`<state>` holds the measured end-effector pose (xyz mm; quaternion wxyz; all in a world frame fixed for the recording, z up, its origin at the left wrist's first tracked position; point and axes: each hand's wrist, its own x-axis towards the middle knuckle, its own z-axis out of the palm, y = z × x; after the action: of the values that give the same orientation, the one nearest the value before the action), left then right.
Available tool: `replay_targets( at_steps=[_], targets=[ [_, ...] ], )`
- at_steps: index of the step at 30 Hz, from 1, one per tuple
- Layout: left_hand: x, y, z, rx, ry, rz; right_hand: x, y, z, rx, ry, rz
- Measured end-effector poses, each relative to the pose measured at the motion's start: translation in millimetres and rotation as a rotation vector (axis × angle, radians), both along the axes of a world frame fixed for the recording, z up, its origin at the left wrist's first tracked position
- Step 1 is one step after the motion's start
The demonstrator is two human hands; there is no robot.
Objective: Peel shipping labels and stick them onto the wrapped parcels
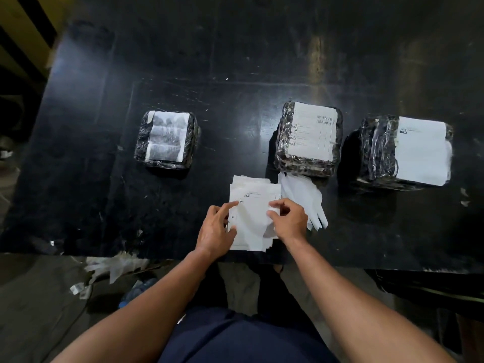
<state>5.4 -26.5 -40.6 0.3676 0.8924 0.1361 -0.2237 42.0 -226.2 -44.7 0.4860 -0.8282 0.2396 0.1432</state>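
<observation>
Three wrapped parcels on the table [78, 100]: left parcel [166, 139], middle parcel [309, 138], right parcel [405, 152]; label stack [252, 205] nearer the front edge, under both hands, with loose backing sheets [305, 197] just right of it.

Wide bare tabletop [235, 61] beyond parcels. Left parcel [166, 139] well apart from middle parcel [309, 138]: broad lane between. Middle and right parcel [407, 150] near together, narrow gap. Label stack [252, 213] and loose backing strips [303, 197] crowd near edge.

Both my bare forearms reach forward. My left hand [217, 231] lies flat, index finger extended. My right hand [289, 218] curls, fingers [275, 205] pinching.
</observation>
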Motion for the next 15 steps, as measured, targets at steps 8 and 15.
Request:
replay_targets(
  at_steps=[8,15],
  targets=[
    [2,1,2,0.007,0.005,-0.007,-3,-15,5,-0.049,-0.022,-0.020],
    [5,0,6,0.044,-0.031,-0.005,-6,-44,30,0.049,-0.112,-0.077]
  ],
)
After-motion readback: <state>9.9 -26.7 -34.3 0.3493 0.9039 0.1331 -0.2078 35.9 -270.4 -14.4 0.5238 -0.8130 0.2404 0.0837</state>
